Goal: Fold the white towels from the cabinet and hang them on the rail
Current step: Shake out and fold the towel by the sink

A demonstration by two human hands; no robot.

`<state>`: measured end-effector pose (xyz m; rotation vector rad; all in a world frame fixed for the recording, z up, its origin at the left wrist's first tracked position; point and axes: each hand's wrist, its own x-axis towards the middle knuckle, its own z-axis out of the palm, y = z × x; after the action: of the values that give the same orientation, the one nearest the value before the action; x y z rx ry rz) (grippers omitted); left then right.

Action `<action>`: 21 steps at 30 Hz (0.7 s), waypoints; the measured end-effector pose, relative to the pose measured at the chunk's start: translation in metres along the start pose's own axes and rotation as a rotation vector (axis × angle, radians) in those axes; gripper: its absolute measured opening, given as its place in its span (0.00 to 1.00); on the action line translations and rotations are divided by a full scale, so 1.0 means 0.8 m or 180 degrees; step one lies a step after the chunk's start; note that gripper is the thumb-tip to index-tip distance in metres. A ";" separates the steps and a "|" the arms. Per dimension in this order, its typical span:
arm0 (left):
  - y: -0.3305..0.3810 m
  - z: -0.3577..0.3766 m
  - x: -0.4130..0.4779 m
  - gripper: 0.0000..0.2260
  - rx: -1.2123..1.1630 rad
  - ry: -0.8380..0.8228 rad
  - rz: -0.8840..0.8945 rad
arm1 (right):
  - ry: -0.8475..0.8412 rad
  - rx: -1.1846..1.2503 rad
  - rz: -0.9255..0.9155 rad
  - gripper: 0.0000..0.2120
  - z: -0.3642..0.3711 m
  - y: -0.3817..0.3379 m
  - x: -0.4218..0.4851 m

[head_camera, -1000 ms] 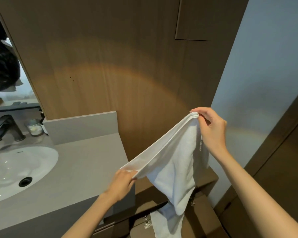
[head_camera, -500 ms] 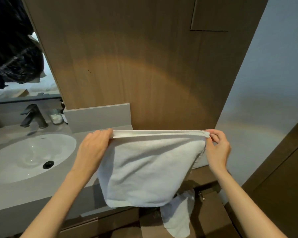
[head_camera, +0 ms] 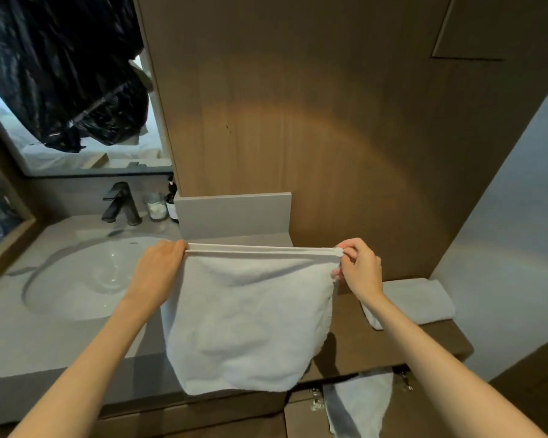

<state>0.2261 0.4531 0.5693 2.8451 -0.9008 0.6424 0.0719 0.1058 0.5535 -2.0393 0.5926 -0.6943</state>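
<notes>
**Towel stretched between both hands, in front of the vanity**

Left to right, clock positions taken from the middle of the view:

- 10 o'clock: black plastic sheeting (head_camera: pixel 64 74) hangs across the top of the mirror (head_camera: pixel 86 156).
- 9 o'clock: dark faucet (head_camera: pixel 121 204) at the back of the white sink (head_camera: pixel 83 279). Just to its right stand a glass jar (head_camera: pixel 156 207) and a dark bottle (head_camera: pixel 171 202), against the end of the grey upstand (head_camera: pixel 233 214).
- 8 o'clock: grey countertop (head_camera: pixel 38 349).
- Left hand (head_camera: pixel 159 270) – fingers curled round the top left corner of the white towel (head_camera: pixel 250 327), knuckles up.
- Dead centre: the towel's top edge looks doubled, and is pulled taut and level between the two hands. The body hangs down slack in front of the counter's right end, with its bottom edge at 6 o'clock.
- Right hand (head_camera: pixel 359 268) – pinches the top right corner between thumb and fingertips.
- 12 o'clock, behind it all: wood panel wall (head_camera: pixel 298 121).
- 4 o'clock: a second towel (head_camera: pixel 424 303) lies folded on the wooden ledge (head_camera: pixel 440 341), just beyond the right forearm.
- 5 o'clock: a third towel (head_camera: pixel 358 403) spills out of the cabinet (head_camera: pixel 301 418) below the ledge, beside metal hinges (head_camera: pixel 317 403).
- 3 o'clock: pale wall (head_camera: pixel 519 248).
</notes>
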 end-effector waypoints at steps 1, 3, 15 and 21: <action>-0.012 0.005 0.007 0.10 0.0072 -0.0113 -0.0079 | 0.0007 0.0084 0.0061 0.06 0.011 -0.006 0.007; -0.032 0.012 0.023 0.14 0.0166 -0.0205 -0.0036 | 0.0040 0.0211 0.0146 0.05 0.033 -0.015 0.022; -0.116 0.094 0.119 0.18 0.0545 -0.0368 -0.0018 | 0.0423 0.0163 0.0414 0.08 0.141 -0.013 0.102; -0.127 0.132 0.157 0.16 0.0575 -0.0711 -0.0325 | 0.0353 0.0044 0.0576 0.06 0.176 -0.002 0.141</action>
<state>0.4150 0.4486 0.5300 3.1497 -0.7526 0.4205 0.2487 0.1170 0.5180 -1.9151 0.8234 -0.7040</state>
